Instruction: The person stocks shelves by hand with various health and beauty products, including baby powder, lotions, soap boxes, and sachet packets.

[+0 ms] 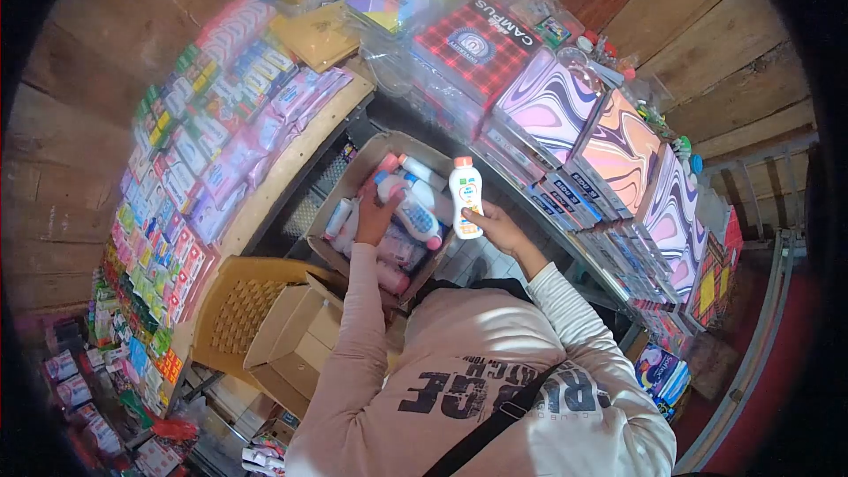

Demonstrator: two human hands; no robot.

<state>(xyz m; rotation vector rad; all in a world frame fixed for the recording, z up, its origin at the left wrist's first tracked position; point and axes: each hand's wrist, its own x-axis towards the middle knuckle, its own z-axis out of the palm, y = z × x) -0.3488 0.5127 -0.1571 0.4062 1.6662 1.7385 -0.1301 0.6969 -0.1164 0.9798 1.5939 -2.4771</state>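
My right hand (pixel 496 228) is closed round the lower part of a white baby powder bottle (pixel 465 193) with an orange cap, held upright beside the carton. Inside the open cardboard carton (pixel 316 236) lie several bottles, most of them white, pink or blue. Over these, my left hand (pixel 375 216) has its fingers round the upper end of a white and blue bottle (pixel 417 219), whose pink cap points down to the right. Another white bottle (pixel 422 171) lies near the carton's far edge. My left palm hides part of the contents.
Stacked boxes with swirl patterns (pixel 552 106) and a red plaid "Campus" pack (pixel 477 46) line the right counter. Packets and sachets (pixel 212 146) cover the left counter. A yellow woven chair (pixel 234 309) and a smaller open carton (pixel 296 331) stand at lower left.
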